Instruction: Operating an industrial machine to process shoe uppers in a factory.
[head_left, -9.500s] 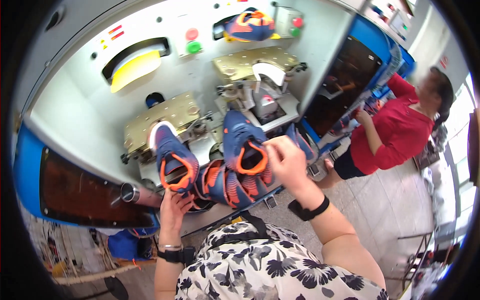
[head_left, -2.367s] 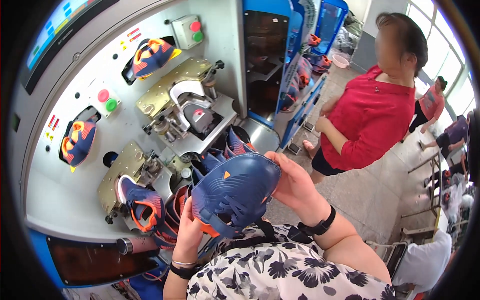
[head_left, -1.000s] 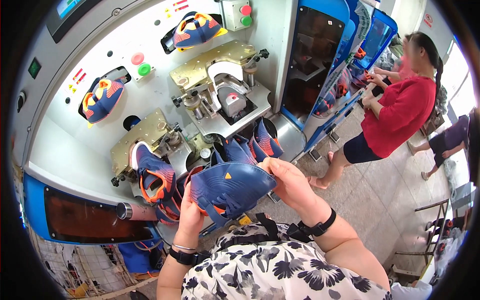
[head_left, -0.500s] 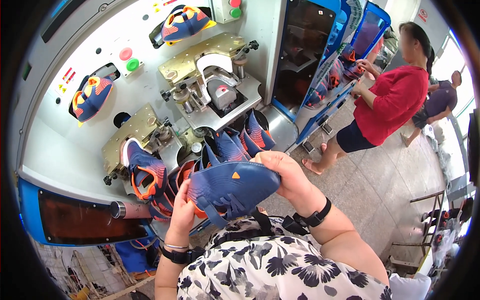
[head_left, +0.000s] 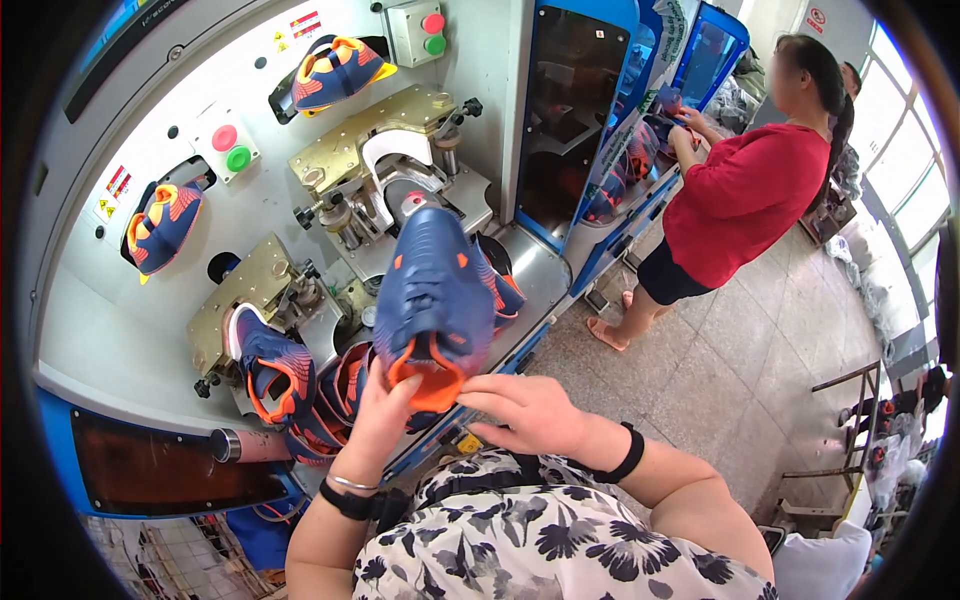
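Here, my left hand (head_left: 380,422) pinches a blue shoe (head_left: 428,290) by its orange rim (head_left: 440,397); my right hand (head_left: 528,410), loosely spread, is close.

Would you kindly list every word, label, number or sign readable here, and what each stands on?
No wording is copied here.
Held shoe: small marks near the opening, blurred.
Machine wall: red-and-white labels, yellow triangles; print too small.
Dark panel: pale lettering, indistinct.
Far wall: round sign, too small.
Pale strip: green characters, unreadable.
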